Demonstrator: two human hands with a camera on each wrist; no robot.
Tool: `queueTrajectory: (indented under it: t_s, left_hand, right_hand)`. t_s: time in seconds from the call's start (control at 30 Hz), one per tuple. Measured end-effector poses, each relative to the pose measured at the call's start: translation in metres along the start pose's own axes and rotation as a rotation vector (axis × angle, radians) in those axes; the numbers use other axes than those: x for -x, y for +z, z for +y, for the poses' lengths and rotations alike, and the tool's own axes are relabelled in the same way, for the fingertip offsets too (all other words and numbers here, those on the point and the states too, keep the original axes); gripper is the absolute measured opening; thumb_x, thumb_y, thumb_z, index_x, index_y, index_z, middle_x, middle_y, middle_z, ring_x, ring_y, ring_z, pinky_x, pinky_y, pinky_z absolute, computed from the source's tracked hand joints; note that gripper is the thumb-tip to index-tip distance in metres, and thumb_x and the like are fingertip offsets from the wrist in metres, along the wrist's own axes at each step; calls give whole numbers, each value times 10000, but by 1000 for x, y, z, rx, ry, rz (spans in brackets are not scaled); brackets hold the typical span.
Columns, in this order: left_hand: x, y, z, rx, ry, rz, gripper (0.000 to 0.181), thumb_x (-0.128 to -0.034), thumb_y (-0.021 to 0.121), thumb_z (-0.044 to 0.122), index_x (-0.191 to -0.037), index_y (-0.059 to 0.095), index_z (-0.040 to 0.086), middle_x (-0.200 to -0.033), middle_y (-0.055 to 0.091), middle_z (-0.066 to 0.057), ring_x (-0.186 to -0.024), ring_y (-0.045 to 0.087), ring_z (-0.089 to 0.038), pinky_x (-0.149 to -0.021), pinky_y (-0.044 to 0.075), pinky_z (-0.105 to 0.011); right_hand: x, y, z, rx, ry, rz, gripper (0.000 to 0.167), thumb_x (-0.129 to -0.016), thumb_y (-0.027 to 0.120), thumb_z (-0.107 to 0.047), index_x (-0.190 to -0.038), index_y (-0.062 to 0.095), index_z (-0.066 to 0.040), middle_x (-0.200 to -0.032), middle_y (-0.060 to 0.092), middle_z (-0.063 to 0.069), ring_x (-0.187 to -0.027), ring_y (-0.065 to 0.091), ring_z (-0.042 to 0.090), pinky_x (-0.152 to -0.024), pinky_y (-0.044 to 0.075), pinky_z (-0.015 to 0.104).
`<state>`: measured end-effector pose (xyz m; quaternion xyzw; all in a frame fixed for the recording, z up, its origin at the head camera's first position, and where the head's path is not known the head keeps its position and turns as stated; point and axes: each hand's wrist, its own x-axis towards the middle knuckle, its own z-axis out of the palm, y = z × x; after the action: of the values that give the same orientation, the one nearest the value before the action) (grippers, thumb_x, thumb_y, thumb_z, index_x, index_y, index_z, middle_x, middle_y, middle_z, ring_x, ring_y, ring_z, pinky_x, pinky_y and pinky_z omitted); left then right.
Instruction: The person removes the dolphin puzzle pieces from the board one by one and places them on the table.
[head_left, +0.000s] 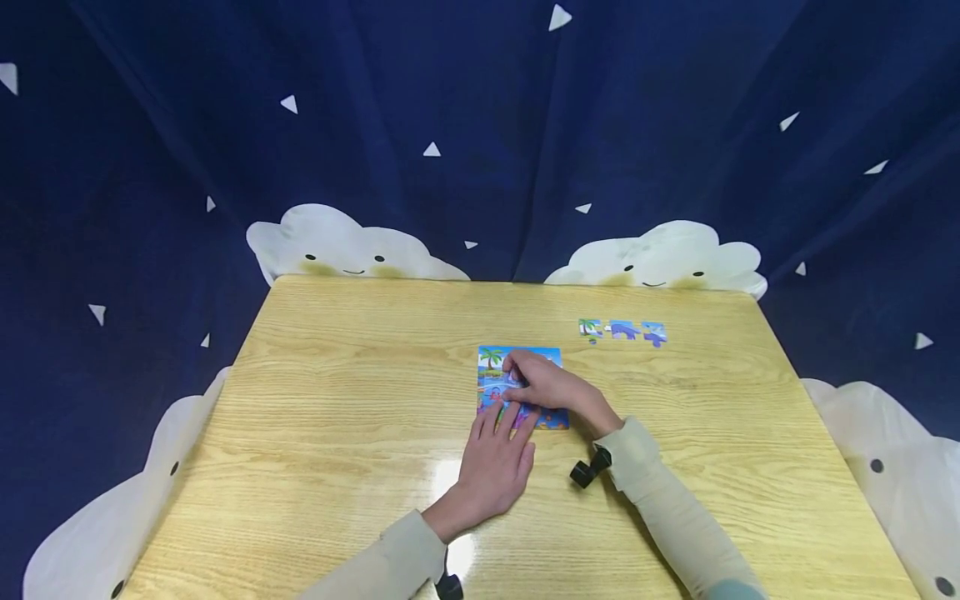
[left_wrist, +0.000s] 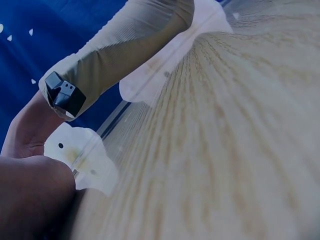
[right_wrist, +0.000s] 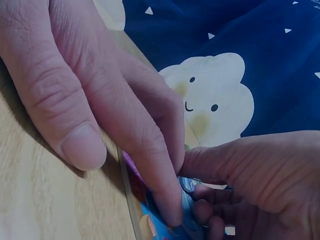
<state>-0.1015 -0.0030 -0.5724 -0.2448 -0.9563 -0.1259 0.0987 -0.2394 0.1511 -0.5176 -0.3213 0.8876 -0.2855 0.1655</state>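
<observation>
Nearest, the left hand (head_left: 491, 467) is reaching in from the near side with its fingers straight and spread, and its fingertips are resting on the near edge of the jigsaw puzzle (head_left: 491, 358), lying near the middle of the wood-grain table (head_left: 360, 358). Just beyond, the right hand (head_left: 551, 383) is arching over the puzzle, thumb and curled fingers closing together on what is looking like a blue-and-white puzzle piece (right_wrist: 187, 185) (the fingers are hiding most of it, so its outline is staying unclear). The piece is probably weighing next to nothing and behaving like stiff, thin card; its printed face is perhaps a little slick, and its knobs are likely the parts most at risk of creasing. A light pinch on opposite edges is seeming the best hold, with flat fingertips steadying the neighbouring pieces.

Farther off to the right, three loose pieces are lying in a row: a palm-tree piece (head_left: 588, 327), a purple-and-blue piece (head_left: 622, 330) and a blue-and-purple end piece (head_left: 654, 333). Flat on the wood, they are probably asking for a fingernail under a knob. Behind everything, a navy curtain (head_left: 480, 100) is hanging.
</observation>
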Motion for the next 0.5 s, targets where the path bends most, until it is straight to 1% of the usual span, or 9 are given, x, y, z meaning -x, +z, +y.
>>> queueTrajectory:
  t_s: [0.23,0.43,0.5]
  left_hand:
    - [1,1,0,-11,6,-4,504,-1104,347,347,-1580,465,229,-1581,451,-86,-1468,357,-373,-1193,284,-528]
    - [1,2,-1,-11,3,-4,506,-1105,339,348,-1583,463,233,-1577,458,-89,-1469,359,-370,-1193,279,-529]
    - [0,3,-1,-13,1,-8,510,-1106,334,350,-1589,453,238,-1583,451,-88,-1477,351,-370,-1198,268,-530]
  right_hand:
    - [0,2,-1,-16,34,23,353,-917,817,-175,-1173,604,-57,-896,567,9,-776,509,139,-739,461,307]
    - [0,4,-1,22,25,60,342,-894,825,-200,-1152,670,-38,-896,597,-4,-776,516,117,-745,471,297]
    - [0,4,1,27,11,79,347,-884,828,-210,-1146,689,-29,-894,611,-9,-781,527,110,-752,479,295]
